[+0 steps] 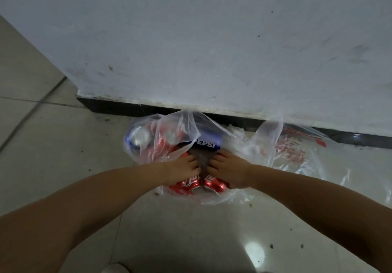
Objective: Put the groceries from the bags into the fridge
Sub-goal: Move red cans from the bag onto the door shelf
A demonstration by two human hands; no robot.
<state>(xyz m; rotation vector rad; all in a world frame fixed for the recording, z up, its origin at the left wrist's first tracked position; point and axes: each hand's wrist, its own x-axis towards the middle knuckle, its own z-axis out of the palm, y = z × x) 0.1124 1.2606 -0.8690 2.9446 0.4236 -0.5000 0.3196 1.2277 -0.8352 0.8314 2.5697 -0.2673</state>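
Head view: your left hand (184, 167) and right hand (228, 167) each grip red can (186, 184), (213, 184) inside clear bag (180, 124); blue Pepsi can (204, 144) just behind.

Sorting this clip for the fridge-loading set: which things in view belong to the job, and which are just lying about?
Part of the job:
- left hand, gripping a red can
- right hand, gripping another red can
- blue Pepsi can
- clear bag of cans
- printed plastic bag, contents unclear

Just lying about:
- tiled floor
- white wall
- dark skirting

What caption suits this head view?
Left hand and right hand grip two red cans in a plastic bag.
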